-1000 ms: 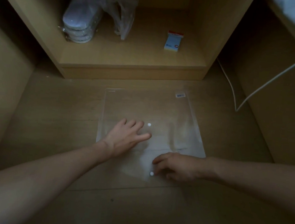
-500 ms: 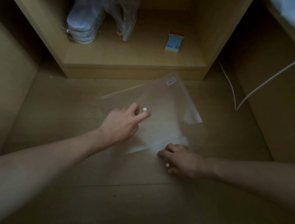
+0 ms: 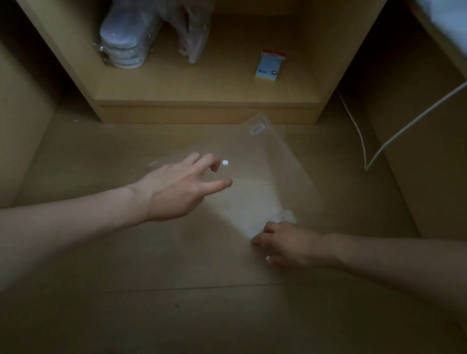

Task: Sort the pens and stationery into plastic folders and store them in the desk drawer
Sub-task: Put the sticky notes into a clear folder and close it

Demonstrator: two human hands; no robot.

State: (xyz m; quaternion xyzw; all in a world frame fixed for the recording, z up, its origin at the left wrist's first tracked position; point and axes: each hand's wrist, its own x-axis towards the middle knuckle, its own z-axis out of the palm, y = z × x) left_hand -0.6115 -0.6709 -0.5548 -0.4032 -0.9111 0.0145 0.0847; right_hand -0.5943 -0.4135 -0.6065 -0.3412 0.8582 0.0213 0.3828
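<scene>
Our left hand (image 3: 179, 190) hovers with fingers spread wide and relaxed over the clear plastic folder (image 3: 257, 184), holding nothing. The folder sits mid-floor (image 3: 161, 297), its far corner lifted toward the shelf (image 3: 205, 96). Our right hand (image 3: 285, 245) pinches the folder's near edge. We risk the slick sheet slipping from that small pinch, or creasing as it lifts.

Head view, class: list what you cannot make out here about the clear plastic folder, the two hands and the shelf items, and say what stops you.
- Clear plastic folder: contents unclear; dim light, motion blur.
- Right hand: fingertips curled at the folder's near corner; the grip itself hidden beneath the hand.
- Left hand: contact with the folder unclear.
- Small box: print too small.
- Wrapped white stack: identity blurred by its plastic wrap.
- White cable: cut off by the right edge.
</scene>
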